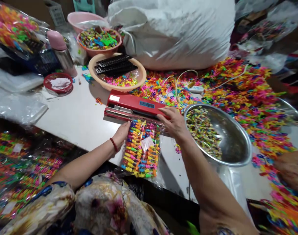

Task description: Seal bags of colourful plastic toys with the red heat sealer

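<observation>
A clear plastic bag of colourful small toys [141, 148] lies at the near edge of the white table [78, 117], its top end under the jaw of a red heat sealer [136, 106]. My left hand [121, 133] grips the bag's upper left corner; a red bead bracelet is on that wrist. My right hand [173, 123] holds the bag's upper right corner and rests against the sealer's right end.
A steel bowl of small wrapped pieces [218, 135] sits right of my right hand. A beige basin with black trays [117, 71], a pink basin [99, 40], a pink-capped bottle [62, 52], a big white sack [173, 31], loose colourful toys [249, 94] and filled bags [19, 169] surround.
</observation>
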Demonstrator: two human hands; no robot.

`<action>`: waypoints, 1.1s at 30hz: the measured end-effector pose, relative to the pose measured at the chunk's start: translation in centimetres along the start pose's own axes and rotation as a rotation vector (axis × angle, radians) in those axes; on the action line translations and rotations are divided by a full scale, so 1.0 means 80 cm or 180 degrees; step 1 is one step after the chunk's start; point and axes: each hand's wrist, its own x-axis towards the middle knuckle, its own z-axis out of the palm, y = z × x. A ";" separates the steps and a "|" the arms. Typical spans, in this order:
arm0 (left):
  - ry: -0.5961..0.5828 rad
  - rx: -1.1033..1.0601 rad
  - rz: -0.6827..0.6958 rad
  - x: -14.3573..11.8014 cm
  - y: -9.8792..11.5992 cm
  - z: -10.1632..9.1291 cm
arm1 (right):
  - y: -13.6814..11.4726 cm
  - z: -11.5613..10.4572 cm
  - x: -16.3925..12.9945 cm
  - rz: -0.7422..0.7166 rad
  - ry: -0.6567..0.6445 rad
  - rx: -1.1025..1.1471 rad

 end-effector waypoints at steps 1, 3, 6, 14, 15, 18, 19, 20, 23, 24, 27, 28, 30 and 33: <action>-0.0038 -0.0012 -0.0047 -0.001 0.003 0.001 | 0.001 -0.002 -0.020 0.0090 0.0334 0.0011; -0.0087 -0.0068 -0.0149 -0.003 0.007 0.003 | 0.002 0.004 -0.068 0.0609 0.0772 0.0152; -0.0174 -0.0225 -0.0205 -0.004 0.010 0.007 | -0.007 0.033 -0.139 0.1976 0.0756 0.1014; -0.0713 -0.0596 -0.0960 -0.028 0.027 -0.004 | -0.078 0.082 -0.212 0.2512 0.0367 0.3635; -0.0774 -0.0652 -0.0905 -0.033 0.032 -0.009 | -0.085 0.085 -0.217 0.2528 0.0409 0.3745; -0.0950 -0.0810 -0.0587 -0.048 0.046 -0.025 | -0.104 0.095 -0.232 0.2498 0.0498 0.3977; -0.0999 -0.0828 -0.0497 -0.053 0.050 -0.030 | -0.110 0.098 -0.237 0.2470 0.0515 0.3998; -0.1031 -0.0808 -0.0423 -0.057 0.054 -0.034 | -0.115 0.100 -0.241 0.2437 0.0526 0.4001; -0.0860 -0.0516 -0.0101 -0.067 0.065 -0.042 | -0.127 0.106 -0.249 0.2289 0.0456 0.4010; -0.0725 -0.0369 0.0066 -0.069 0.069 -0.044 | -0.129 0.107 -0.250 0.2237 0.0419 0.4018; -0.0467 0.0196 0.0436 -0.071 0.083 -0.051 | -0.132 0.111 -0.253 0.2127 0.0322 0.4029; -0.0507 0.0439 0.0495 -0.070 0.090 -0.054 | -0.132 0.112 -0.254 0.2109 0.0305 0.4023; -0.0736 0.0985 0.0632 -0.067 0.107 -0.059 | -0.132 0.112 -0.254 0.2085 0.0285 0.3995; -0.1289 0.1960 0.1055 -0.059 0.135 -0.063 | -0.134 0.109 -0.251 0.2068 0.0217 0.3976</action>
